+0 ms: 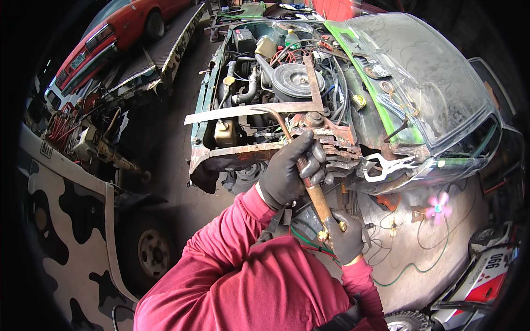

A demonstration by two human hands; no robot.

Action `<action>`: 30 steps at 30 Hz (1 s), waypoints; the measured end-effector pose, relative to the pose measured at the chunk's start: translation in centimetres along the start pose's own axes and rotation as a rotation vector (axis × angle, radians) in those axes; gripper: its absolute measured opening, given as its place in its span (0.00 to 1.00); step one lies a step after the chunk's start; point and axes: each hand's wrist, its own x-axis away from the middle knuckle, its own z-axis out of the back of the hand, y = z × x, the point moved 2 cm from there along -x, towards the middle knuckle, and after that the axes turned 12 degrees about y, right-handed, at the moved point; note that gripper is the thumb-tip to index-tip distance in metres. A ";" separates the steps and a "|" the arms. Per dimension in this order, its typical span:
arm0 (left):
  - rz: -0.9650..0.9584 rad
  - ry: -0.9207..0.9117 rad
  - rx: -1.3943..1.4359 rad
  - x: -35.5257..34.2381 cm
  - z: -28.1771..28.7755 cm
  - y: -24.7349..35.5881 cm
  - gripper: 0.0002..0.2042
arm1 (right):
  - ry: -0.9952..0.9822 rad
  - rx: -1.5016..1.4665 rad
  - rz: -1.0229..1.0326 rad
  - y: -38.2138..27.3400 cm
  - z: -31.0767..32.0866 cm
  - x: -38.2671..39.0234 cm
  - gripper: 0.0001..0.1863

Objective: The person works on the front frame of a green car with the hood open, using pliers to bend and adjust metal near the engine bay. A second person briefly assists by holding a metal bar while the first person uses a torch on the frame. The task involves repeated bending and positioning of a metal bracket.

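Observation:
A gas torch [318,202] with a bent copper-coloured tip and brass valve knobs slants up in front of me. My left hand [286,174], in a dark glove, wraps round its upper part. Lower down, my right hand [348,240], gloved too, closes on the valve end. The torch tip reaches up beside a large flat metal carpenter's square [234,113], which lies across the engine bay of a car [193,151]. Bare, rusty metal [326,132] shows on the fender just beyond my left hand. No flame is visible at the tip.
A white locking clamp [386,167] grips the fender edge. Green and red hoses [408,271] trail over the floor near a pink-bladed fan [438,209]. At left stands a camouflage-painted vehicle [72,231]; a red car [105,44] sits on a ramp bed behind. A motorcycle [480,276] is at lower right.

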 end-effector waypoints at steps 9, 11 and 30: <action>-0.026 -0.063 0.003 -1.3 0.8 -0.7 0.28 | 0.018 0.058 -0.071 -0.1 -0.1 -0.1 0.15; 0.028 -0.351 0.138 -1.1 0.3 -0.6 0.34 | -0.061 -0.006 -0.177 0.4 0.2 0.3 0.15; -0.002 -0.118 -0.084 0.5 -0.8 -0.6 0.27 | -0.120 -0.073 -0.127 -0.7 0.0 1.2 0.11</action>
